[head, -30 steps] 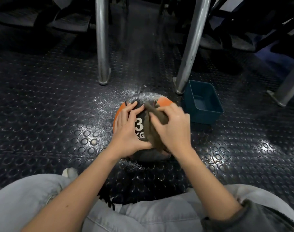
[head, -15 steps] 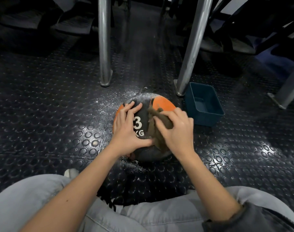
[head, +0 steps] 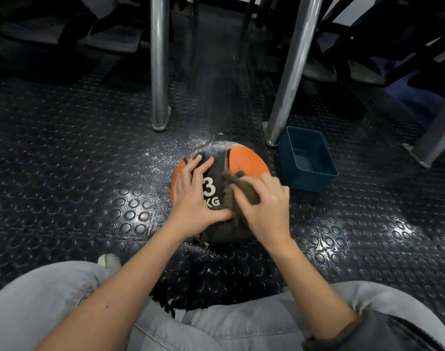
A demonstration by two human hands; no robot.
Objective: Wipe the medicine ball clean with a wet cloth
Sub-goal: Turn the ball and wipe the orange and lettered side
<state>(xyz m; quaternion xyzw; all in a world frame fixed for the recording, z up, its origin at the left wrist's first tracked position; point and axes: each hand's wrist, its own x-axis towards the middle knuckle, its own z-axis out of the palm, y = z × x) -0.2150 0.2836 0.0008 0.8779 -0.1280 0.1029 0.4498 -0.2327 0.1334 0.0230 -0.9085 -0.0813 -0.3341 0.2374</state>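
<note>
Head: left hand (head: 193, 198) spread on ball (head: 246, 160); right hand (head: 267, 211) fingers grip cloth (head: 241, 188); bin (head: 310, 182) beside.

I see the round rubber medicine ball (head: 246, 160) in orange and black panels, with "3 KG" printed in white on the black. The shaggy olive-brown cloth (head: 241, 190) is one flat colour. The rectangular plastic tub (head: 308, 182) is deep teal. The black rubber floor (head: 89, 173) has a pattern of raised round studs, speckled white near the ball. The denim trousers (head: 39, 300) are pale grey and the round metal legs (head: 159, 72) are silver.
</note>
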